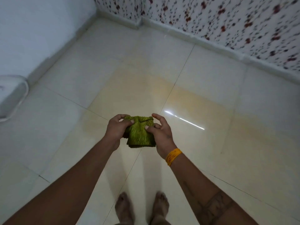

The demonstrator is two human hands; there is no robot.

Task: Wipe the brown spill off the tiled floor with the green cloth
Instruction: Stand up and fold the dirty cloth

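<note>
A folded green cloth is held in the air in front of me, between both hands. My left hand grips its left side with the thumb on top. My right hand pinches its right side with thumb and curled fingers, the index finger raised; a yellow band circles that wrist. Beyond and below the cloth, a faint brownish-yellow spill spreads over the pale floor tiles, stretching right and toward the far wall.
A white object with a cord sits on the floor at the left by the pale wall. A floral-patterned curtain or wall runs along the back right. My bare feet stand at the bottom centre.
</note>
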